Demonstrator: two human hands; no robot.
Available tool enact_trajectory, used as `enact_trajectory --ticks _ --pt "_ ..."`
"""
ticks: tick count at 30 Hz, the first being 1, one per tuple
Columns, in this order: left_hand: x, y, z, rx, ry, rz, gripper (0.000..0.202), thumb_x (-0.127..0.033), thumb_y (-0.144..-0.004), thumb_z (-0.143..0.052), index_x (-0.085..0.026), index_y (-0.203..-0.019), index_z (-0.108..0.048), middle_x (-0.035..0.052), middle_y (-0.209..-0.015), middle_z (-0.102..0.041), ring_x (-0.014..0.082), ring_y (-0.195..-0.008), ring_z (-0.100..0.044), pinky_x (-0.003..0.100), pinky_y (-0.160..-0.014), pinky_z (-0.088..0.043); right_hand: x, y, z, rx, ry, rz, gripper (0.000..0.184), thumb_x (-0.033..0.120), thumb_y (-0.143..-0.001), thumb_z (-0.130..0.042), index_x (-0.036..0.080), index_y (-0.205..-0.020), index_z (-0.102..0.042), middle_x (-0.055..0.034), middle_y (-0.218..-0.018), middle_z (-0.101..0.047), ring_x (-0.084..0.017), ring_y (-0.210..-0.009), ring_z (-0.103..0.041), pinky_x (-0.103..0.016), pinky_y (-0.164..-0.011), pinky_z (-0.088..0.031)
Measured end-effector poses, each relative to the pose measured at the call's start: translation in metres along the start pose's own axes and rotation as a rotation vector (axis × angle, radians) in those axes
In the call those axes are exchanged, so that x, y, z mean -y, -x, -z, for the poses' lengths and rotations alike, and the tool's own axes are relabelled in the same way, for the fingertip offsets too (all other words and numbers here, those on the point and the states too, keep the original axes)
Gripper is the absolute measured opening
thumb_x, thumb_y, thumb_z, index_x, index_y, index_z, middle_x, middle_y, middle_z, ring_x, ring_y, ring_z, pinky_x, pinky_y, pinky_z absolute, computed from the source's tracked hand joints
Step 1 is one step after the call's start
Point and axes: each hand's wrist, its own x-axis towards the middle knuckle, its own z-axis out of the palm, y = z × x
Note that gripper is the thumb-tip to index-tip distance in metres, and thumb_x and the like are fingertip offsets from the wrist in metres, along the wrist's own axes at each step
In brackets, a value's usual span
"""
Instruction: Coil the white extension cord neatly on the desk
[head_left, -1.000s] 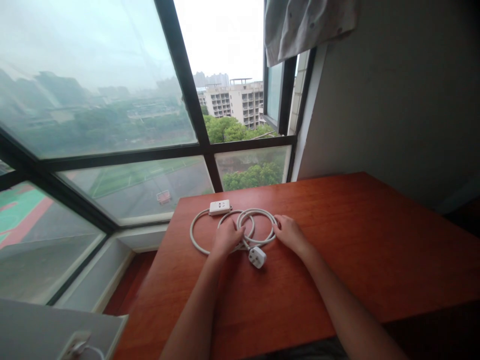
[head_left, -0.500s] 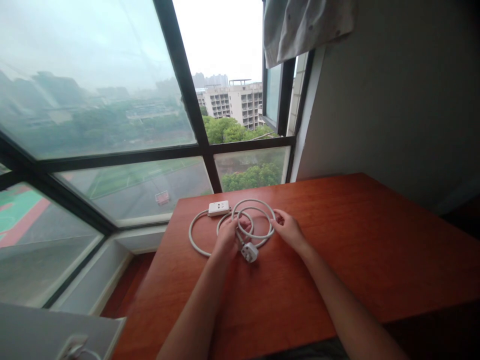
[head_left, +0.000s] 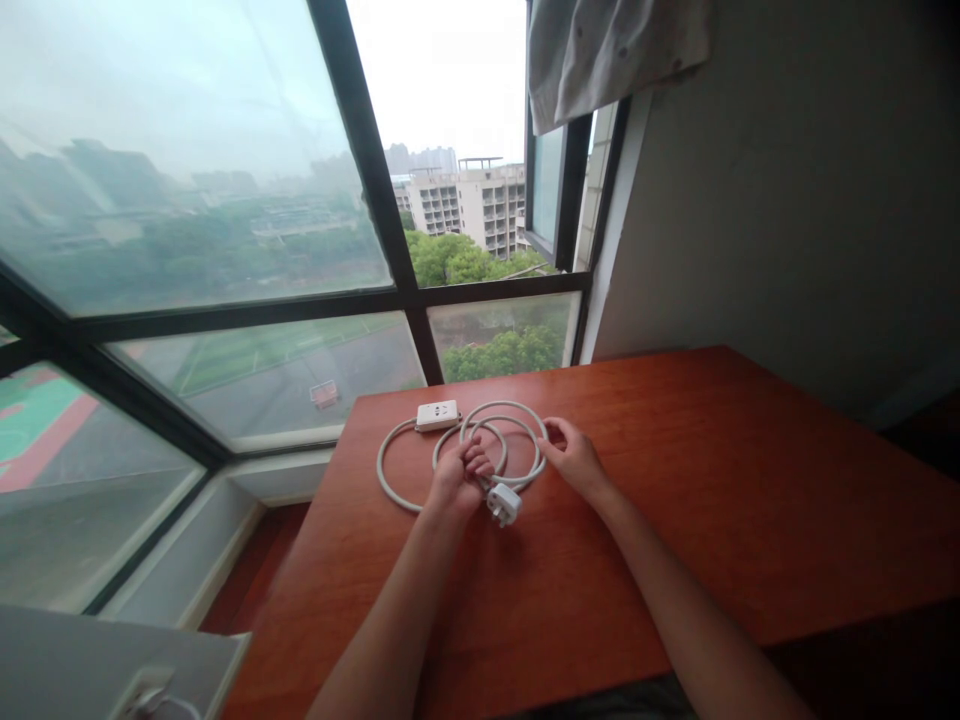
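Observation:
A white power cord (head_left: 382, 470) lies in loops on the reddish-brown table (head_left: 675, 480). At its far end sits a white socket block (head_left: 437, 415), flat near the window-side edge. My left hand (head_left: 457, 480) is closed around the cord close to its three-pin plug (head_left: 504, 504), whose prongs point down towards me. On the right side of the coil, my right hand (head_left: 576, 460) pinches the cord's outer loop between thumb and fingers. Part of the cord is hidden behind my left hand.
A dark-framed window (head_left: 405, 290) runs along the table's far and left sides, with one pane swung outward. A grey curtain (head_left: 607, 60) hangs above it. At the lower left stands a pale ledge (head_left: 90, 650) with a wall socket and plug.
The plug has shifted slightly right. My left fingers have curled further in, and the loop between my hands has moved a little left and down.

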Motion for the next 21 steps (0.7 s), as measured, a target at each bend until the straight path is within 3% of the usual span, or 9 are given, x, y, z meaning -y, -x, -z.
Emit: enact_trajectory --ticks 6,11,16,21 --pt "-0.006 0.012 -0.006 0.215 -0.080 0.007 0.015 -0.015 -0.094 -0.043 -0.012 -0.082 -0.051 -0.0094 -0.052 -0.025 0.0021 -0.035 -0.025 0.011 -0.034 -0.020 0.007 0.001 -0.002 0.072 -0.350 -0.164 0.035 0.038 -0.070 -0.070 0.022 -0.099 -0.059 -0.0058 -0.105 -0.065 -0.022 -0.100 -0.060 -0.034 -0.087 -0.048" --pt "-0.017 0.024 -0.012 0.338 -0.281 0.037 0.007 -0.017 -0.087 -0.055 -0.010 -0.090 -0.056 -0.0093 -0.054 -0.027 0.0014 -0.037 -0.023 0.010 -0.035 -0.020 0.027 0.005 0.008 0.209 -0.721 -0.323 0.051 0.039 -0.071 -0.075 0.025 -0.117 -0.055 -0.0041 -0.101 -0.063 -0.017 -0.082 -0.062 -0.031 -0.074 -0.051" --pt "-0.027 0.021 -0.008 0.231 -0.390 -0.089 0.012 -0.017 -0.081 -0.065 -0.010 -0.082 -0.055 -0.0102 -0.054 -0.028 -0.0003 -0.037 -0.022 0.009 -0.036 -0.020 0.036 0.008 0.013 0.299 -0.774 -0.302 0.036 0.039 -0.072 -0.076 0.018 -0.098 -0.063 0.0001 -0.073 -0.062 -0.011 -0.061 -0.057 -0.025 -0.061 -0.049" --pt "-0.019 0.016 -0.007 0.133 -0.443 -0.234 0.021 -0.021 -0.078 -0.071 -0.013 -0.080 -0.052 -0.0097 -0.054 -0.034 0.0005 -0.039 -0.031 0.010 -0.038 -0.026 0.043 0.011 0.006 0.256 -0.823 -0.258 0.034 0.047 -0.077 -0.069 0.020 -0.094 -0.060 -0.0040 -0.083 -0.069 -0.015 -0.069 -0.065 -0.030 -0.068 -0.052"
